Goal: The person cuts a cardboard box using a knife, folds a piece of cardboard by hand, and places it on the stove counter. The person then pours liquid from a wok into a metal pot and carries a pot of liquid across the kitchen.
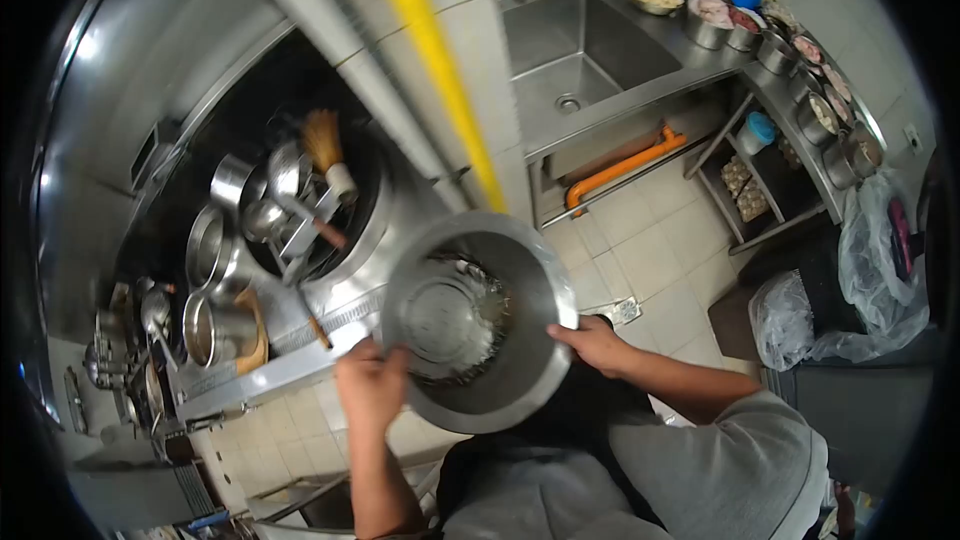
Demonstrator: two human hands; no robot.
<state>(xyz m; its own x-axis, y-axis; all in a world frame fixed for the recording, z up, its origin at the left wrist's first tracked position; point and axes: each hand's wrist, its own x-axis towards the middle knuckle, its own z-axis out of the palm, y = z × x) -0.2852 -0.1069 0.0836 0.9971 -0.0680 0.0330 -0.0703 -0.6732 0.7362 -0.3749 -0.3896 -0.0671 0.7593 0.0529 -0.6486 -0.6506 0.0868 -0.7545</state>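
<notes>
A large round metal bowl [540,290] is held up in front of my body, tilted so its inside faces me. Some clear liquid and small dark bits show at its bottom. My left hand [372,385] grips the bowl's left rim, its fingers slightly blurred. On the right rim, my right hand [597,344] is closed with the thumb over the edge and the fingers beneath.
At left, a steel cooking counter [290,365] carries ladles, a straw brush [322,140] and metal pots [218,330]. A yellow pipe [430,40] stands ahead. Beyond are a sink [575,65], food containers [708,22] and, at right, plastic bags [875,270].
</notes>
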